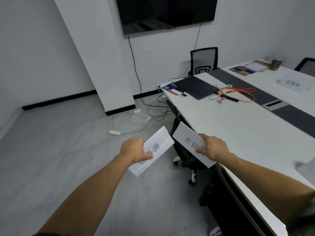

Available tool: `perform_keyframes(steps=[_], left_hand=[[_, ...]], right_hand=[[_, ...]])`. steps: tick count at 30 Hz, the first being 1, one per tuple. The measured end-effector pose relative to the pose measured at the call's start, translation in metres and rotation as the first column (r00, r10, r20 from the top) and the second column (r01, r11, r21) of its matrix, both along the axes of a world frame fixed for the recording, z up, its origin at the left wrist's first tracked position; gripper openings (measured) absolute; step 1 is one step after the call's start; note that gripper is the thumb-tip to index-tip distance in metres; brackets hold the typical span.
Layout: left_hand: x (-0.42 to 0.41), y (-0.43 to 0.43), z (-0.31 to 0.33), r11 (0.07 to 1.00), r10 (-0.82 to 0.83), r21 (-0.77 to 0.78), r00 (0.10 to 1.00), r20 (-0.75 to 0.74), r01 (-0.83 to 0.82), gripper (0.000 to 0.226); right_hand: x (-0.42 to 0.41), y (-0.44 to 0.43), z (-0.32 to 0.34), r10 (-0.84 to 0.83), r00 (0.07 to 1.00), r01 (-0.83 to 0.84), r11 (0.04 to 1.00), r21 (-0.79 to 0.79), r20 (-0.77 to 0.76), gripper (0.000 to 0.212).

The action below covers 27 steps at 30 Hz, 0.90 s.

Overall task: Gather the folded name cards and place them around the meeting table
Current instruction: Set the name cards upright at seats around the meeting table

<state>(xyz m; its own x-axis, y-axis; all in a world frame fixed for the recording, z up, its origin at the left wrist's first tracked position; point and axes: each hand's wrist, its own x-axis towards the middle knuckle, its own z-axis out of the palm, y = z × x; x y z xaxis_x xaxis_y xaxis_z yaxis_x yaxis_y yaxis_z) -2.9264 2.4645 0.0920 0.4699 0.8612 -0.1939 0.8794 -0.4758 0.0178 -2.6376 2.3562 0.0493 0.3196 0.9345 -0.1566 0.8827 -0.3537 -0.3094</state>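
Head cam: left hand (134, 149) has fingers curled round the left card (160, 142), right hand (213, 147) pinches the right card (185, 135); I reckon squeezing harder flattens the folds.

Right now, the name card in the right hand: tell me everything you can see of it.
The name card is white folded paper, flat-looking, with large dark printed characters on its upper face, partly covered. The right hand grips its near end, fingers curled over the top. It is held in the air, tilted, its far corner pointing away and left, over the near edge of the white table and a black chair. Only the hand visibly touches it.
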Motion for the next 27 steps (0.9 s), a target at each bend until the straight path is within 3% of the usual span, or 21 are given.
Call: perform_keyframes(steps=[8, 15, 27], left_hand=[[0.050, 0.196, -0.007, 0.984, -0.176, 0.028, 0.984, -0.001, 0.176, 0.058], [0.126, 0.330, 0.017, 0.932, -0.360, 0.049, 0.933, 0.003, 0.360, 0.058], [0.318, 0.422, -0.017, 0.825, -0.564, 0.000, 0.825, -0.026, 0.565, 0.060]], right_hand=[[0.038, 0.142, -0.012, -0.236, 0.972, 0.236, 0.972, 0.012, -0.016, 0.055], [0.065, 0.206, -0.009, -0.451, 0.890, 0.452, 0.892, -0.002, -0.060, 0.059], [0.186, 0.245, -0.048, -0.691, 0.718, 0.687, 0.723, -0.081, -0.082, 0.064]])
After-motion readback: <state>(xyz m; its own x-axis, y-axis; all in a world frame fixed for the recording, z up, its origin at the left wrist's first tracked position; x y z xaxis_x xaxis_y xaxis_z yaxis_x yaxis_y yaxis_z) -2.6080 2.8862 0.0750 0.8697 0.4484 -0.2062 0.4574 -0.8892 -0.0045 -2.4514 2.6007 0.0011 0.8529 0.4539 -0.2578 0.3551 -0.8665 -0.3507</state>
